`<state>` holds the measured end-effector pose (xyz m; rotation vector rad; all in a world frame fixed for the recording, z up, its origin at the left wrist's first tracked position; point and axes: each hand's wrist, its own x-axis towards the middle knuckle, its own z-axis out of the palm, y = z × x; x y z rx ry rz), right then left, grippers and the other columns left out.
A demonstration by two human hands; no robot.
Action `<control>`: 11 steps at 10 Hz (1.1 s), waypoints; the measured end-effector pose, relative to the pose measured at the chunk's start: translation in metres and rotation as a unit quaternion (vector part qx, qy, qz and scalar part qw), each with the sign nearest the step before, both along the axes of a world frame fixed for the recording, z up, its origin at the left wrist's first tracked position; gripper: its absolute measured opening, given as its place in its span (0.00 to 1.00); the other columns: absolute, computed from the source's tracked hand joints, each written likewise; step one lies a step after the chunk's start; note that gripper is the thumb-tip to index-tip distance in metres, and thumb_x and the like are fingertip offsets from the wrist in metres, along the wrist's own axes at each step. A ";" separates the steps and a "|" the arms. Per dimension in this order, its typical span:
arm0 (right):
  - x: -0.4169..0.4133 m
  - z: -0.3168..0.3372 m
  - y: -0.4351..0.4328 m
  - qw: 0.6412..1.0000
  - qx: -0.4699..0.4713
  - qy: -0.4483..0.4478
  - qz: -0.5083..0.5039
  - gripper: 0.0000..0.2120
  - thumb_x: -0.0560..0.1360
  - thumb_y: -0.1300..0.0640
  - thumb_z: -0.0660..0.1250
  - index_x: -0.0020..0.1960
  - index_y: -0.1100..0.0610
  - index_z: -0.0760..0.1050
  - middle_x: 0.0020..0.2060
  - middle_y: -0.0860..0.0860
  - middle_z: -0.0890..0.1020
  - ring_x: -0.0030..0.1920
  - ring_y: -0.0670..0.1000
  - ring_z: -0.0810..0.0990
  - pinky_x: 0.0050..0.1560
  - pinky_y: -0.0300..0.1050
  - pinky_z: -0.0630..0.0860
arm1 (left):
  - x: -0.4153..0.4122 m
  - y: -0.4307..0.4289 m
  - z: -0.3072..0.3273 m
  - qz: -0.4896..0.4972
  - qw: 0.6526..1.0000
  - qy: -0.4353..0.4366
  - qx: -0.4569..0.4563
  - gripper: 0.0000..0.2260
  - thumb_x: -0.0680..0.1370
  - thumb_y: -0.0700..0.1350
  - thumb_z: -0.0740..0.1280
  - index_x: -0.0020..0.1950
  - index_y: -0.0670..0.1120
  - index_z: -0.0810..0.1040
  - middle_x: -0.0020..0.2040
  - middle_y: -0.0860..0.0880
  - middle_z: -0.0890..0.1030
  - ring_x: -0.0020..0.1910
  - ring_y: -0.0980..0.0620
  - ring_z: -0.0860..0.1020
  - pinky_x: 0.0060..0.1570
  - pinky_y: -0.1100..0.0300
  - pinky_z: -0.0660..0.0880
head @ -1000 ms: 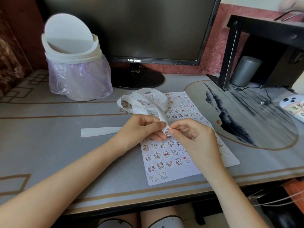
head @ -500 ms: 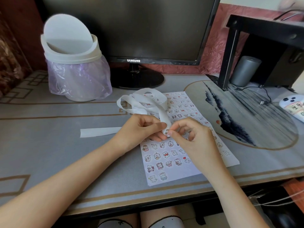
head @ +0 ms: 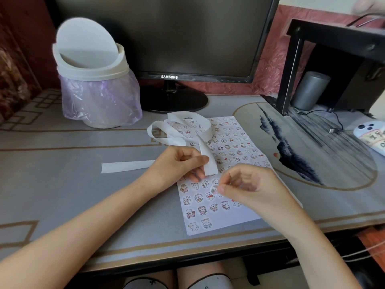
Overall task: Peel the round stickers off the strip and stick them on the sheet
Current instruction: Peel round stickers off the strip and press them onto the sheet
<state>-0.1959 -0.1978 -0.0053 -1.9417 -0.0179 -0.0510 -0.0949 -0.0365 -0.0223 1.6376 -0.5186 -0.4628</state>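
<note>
Sticker [head: 214, 191]: round, pinched just above the near rows of the sheet [head: 235, 142], about 6 o'clock from the sheet's middle. It is probably held by its edge so the sticky face stays free for pressing down.
Right hand [head: 252, 187]: thumb and forefinger closed on the sticker, the other fingers loosely curled.
Left hand [head: 177, 163]: pinches the strip [head: 209, 163] near its free end, at 10 o'clock from the sticker. This likely keeps the strip lifted off the sheet and ready for the next peel.
Strip: white; its end hangs from the left hand and the rest lies in loose loops over the sheet's far left part, at 11 o'clock.
Sheet: flat on the desk [head: 62, 195], mostly filled with rows of small cartoon stickers. Bare paper shows along the near edge at 6 o'clock, which seems to be the room left.
Loose piece [head: 127, 166]: a flat white length on the desk, at 9 o'clock from the left hand.
Bin [head: 91, 71]: at 10 o'clock on the desk, with a purple liner [head: 100, 101] and its swing lid tilted. Its contents cannot be seen; it is probably there for spent backing.
</note>
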 end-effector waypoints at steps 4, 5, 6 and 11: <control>-0.015 -0.006 0.001 0.995 -0.038 0.093 0.006 0.03 0.66 0.60 0.75 0.36 0.56 0.81 0.34 0.51 0.84 0.33 0.43 0.76 0.39 0.35 0.74 | 0.001 -0.001 -0.002 0.001 1.000 -0.002 0.015 0.10 0.78 0.39 0.65 0.46 0.31 0.77 0.31 0.46 0.81 0.28 0.57 0.79 0.34 0.68 0.77; -0.015 -0.008 0.003 0.994 -0.049 0.095 0.002 0.03 0.66 0.60 0.75 0.36 0.56 0.82 0.33 0.51 0.84 0.32 0.42 0.75 0.38 0.35 0.73 | 0.002 -0.001 -0.003 -0.001 1.000 0.000 0.015 0.10 0.78 0.39 0.65 0.45 0.32 0.78 0.31 0.46 0.81 0.29 0.57 0.79 0.35 0.68 0.77; -0.017 -0.008 0.003 0.994 -0.054 0.100 0.001 0.03 0.66 0.59 0.75 0.36 0.56 0.82 0.32 0.50 0.83 0.31 0.41 0.73 0.36 0.34 0.71 | 0.002 -0.002 -0.003 0.001 1.000 0.000 0.016 0.10 0.78 0.39 0.65 0.45 0.31 0.78 0.32 0.46 0.81 0.28 0.57 0.79 0.34 0.69 0.76; -0.019 -0.010 0.007 0.994 -0.059 0.091 -0.017 0.04 0.66 0.59 0.75 0.34 0.55 0.81 0.27 0.44 0.77 0.29 0.42 0.69 0.32 0.32 0.67 | 0.003 -0.002 -0.004 0.001 1.000 0.004 0.015 0.10 0.78 0.39 0.65 0.46 0.31 0.77 0.31 0.47 0.81 0.28 0.57 0.79 0.34 0.68 0.77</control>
